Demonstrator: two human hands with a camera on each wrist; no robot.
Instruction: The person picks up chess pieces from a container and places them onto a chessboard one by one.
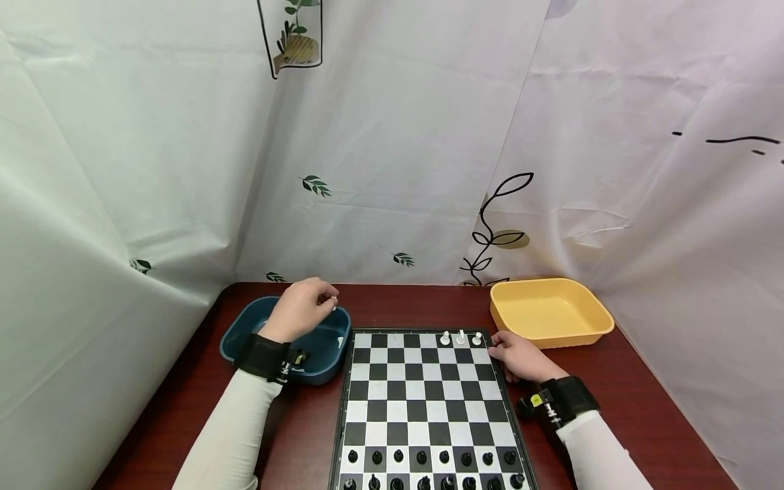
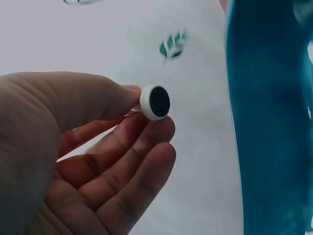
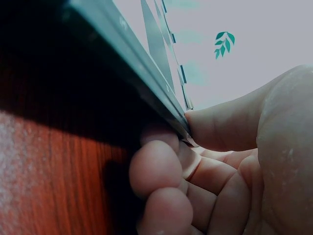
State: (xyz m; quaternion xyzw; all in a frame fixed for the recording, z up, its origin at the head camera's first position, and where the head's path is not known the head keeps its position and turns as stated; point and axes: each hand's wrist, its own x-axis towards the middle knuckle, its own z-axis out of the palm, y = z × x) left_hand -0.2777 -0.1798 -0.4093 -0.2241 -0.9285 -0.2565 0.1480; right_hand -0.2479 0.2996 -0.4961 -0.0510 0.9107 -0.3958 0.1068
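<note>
My left hand [image 1: 304, 307] hovers over the blue tray [image 1: 245, 333] and pinches a white chess piece [image 2: 154, 102] between thumb and fingers; its round black-felted base faces the left wrist camera. A chessboard [image 1: 429, 401] lies on the red-brown table. My right hand [image 1: 517, 355] grips the board's right edge [image 3: 146, 88], thumb on top and fingers curled under. Three white pieces [image 1: 461, 337] stand on the far row near that hand. Two rows of black pieces [image 1: 429, 469] stand along the near edge.
A yellow tray [image 1: 551, 313] with nothing visible in it sits at the back right, close behind my right hand. The blue tray holds another white piece [image 1: 339, 341]. White patterned curtains [image 1: 392, 136] enclose the table on three sides.
</note>
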